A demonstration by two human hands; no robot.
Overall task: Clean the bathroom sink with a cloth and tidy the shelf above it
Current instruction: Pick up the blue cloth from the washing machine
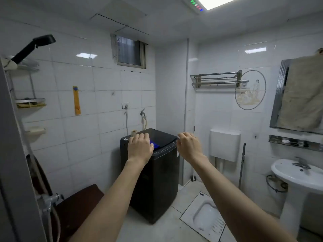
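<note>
Sink (pixel 279 165) anyone? Where's it at?

Reply: far right, shelf (pixel 276 140) just above it. Washing machine (pixel 157 180) dead ahead, squat toilet (pixel 204 215) in the floor between. Left hand (pixel 139 147) and right hand (pixel 189 145) out front, each grip loosely curled, holding nothing.

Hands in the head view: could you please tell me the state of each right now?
Left hand: open, fingers loosely curled, holding nothing.
Right hand: open, loosely curled, holding nothing.
</note>
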